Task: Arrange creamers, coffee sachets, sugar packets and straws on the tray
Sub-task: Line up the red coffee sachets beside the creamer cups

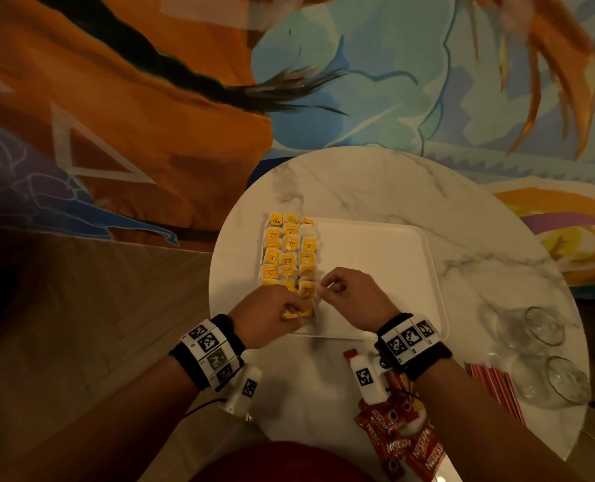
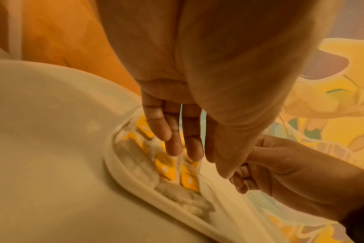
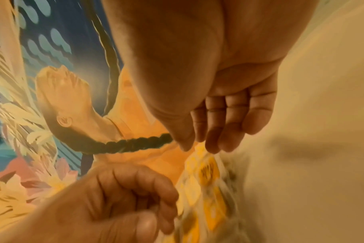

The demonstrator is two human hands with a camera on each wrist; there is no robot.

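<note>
A white tray [image 1: 376,259] lies on the round marble table [image 1: 376,189]. Several yellow-tagged tea bags [image 1: 289,259] fill its left side in rows. My left hand [image 1: 282,306] is at the near end of these rows, fingers curled on a yellow tea bag [image 1: 291,313]. Just to its right, my right hand [image 1: 327,288] pinches the white edge of a neighbouring tea bag [image 1: 306,290] between thumb and forefinger. In the left wrist view my left fingertips [image 2: 177,151] touch the bags. Red coffee sachets [image 1: 407,443] lie near the table's front edge, under my right forearm. Red-striped straws [image 1: 497,384] lie to their right.
Two clear glasses [image 1: 546,325] [image 1: 567,380] lie on the table's right side, beside the straws. The tray's middle and right part is bare white. A colourful mural wall stands behind the table, and wooden floor shows to the left.
</note>
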